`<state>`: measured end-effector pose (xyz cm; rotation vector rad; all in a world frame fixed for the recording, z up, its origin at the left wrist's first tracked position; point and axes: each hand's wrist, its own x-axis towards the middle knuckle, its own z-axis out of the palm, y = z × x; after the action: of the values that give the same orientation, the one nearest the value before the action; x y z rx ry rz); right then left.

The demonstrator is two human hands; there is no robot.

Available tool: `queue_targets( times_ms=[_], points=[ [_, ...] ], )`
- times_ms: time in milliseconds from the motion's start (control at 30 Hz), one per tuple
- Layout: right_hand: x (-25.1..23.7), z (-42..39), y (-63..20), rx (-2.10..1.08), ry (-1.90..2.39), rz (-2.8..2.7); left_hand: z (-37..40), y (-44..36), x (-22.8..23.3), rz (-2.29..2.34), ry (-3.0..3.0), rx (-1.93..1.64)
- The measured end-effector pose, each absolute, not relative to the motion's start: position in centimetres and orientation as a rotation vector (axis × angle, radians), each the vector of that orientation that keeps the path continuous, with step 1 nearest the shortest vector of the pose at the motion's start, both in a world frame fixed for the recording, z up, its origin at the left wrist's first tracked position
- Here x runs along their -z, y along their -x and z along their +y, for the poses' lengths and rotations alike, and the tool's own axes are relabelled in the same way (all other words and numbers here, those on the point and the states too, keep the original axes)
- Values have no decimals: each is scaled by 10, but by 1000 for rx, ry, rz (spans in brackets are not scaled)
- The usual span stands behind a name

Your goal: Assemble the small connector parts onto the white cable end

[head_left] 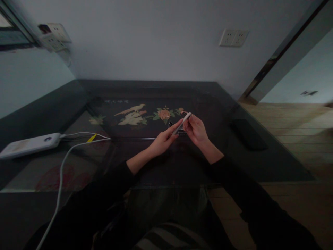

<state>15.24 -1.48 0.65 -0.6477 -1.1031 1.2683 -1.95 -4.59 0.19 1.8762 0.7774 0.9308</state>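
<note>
A thin white flat item (181, 125), seen nearly edge-on, slants between my two hands above the dark glass-topped table (166, 163). I cannot make out its kind. My left hand (163, 140) pinches its lower end, with the fingers stretched along it. Near its upper end, my right hand (197, 129) grips it between thumb and bent fingers. Just behind and below the hands lie small dark shiny pieces (182, 132), partly covered by my fingers. A flower and bird picture (134, 116) shows under the glass.
At the left lies a white power bank (31, 145) with a white cable (61, 173) running off the near edge. A yellow tag (92, 138) sits on the cable. A black flat object (248, 134) lies at the right. Wall sockets (234, 38) are behind the table.
</note>
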Motion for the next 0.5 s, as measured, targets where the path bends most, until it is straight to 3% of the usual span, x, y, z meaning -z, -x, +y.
queue_targets(
  times_ms=[500],
  points=[
    [-6, -14, -152, -1273, 613, -1126, -34, 25, 5, 885, -1866, -1000]
  ],
)
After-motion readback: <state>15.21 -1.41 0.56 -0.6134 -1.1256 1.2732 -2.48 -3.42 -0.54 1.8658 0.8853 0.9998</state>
